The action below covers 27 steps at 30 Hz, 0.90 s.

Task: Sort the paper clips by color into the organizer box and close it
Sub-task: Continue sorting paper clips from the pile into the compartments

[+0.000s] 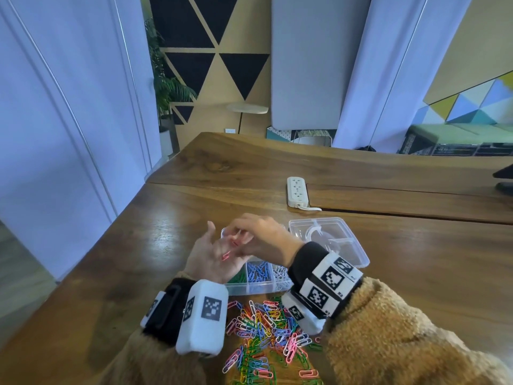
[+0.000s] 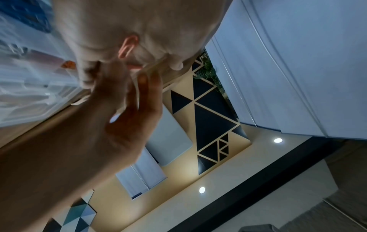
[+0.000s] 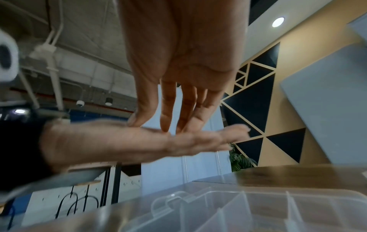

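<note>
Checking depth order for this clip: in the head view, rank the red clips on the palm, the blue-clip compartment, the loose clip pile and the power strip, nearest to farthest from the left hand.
1. Red clips: on the left hand itself.
2. Blue-clip compartment: just right of the hand.
3. Loose clip pile: nearer the person, below the wrists.
4. Power strip: far side, beyond the organizer box.

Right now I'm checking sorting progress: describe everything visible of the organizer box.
The organizer box is clear plastic, split by dividers, standing open on the wooden table. Near compartments hold green, blue and white clips; its clear lid lies open to the right. Both hands hover above it; the loose clip pile lies just in front.
</note>
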Each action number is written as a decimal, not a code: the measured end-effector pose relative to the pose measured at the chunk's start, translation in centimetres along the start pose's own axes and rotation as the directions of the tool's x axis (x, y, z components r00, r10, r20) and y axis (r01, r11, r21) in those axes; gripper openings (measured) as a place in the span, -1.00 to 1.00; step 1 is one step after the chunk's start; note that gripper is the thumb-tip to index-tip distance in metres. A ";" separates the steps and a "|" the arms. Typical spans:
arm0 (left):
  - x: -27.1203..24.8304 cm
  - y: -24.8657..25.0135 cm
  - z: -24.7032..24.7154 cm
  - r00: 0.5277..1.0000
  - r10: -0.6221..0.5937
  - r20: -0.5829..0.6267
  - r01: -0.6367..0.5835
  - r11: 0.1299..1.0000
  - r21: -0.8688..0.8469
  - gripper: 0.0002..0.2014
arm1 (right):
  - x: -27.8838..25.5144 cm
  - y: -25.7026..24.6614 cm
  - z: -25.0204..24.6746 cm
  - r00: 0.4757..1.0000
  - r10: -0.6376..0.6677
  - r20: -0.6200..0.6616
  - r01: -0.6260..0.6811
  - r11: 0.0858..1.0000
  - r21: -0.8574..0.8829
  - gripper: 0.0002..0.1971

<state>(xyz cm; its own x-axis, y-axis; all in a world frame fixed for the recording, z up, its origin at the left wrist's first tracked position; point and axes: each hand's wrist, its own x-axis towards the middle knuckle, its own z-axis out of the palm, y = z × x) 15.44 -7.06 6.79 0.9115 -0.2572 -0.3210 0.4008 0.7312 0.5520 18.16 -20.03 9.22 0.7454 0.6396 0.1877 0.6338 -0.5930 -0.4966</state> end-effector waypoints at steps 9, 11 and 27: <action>1.2 1.4 2.2 1.000 0.007 0.021 -0.008 0.999 0.037 -0.29 | 1.8 0.5 -0.4 0.991 0.076 -0.109 -0.049 0.972 0.232 -0.89; 1.4 1.2 2.1 0.998 -0.021 0.059 0.015 0.995 0.098 -0.22 | 1.6 1.1 -0.3 0.989 0.133 -0.059 -0.099 0.912 0.397 -0.83; 4.8 4.6 -0.5 0.967 -0.147 -0.210 0.252 0.685 0.684 -0.84 | -0.1 1.0 -2.9 0.966 0.107 -0.234 -0.050 0.970 0.237 -0.89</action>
<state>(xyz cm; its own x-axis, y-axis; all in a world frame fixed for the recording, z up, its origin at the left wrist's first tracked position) 21.62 -4.62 7.36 0.8029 -0.2233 -0.5526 0.5676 0.0036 0.8233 19.30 -22.11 11.18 0.8363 0.4401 0.3269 0.5290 -0.4915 -0.6918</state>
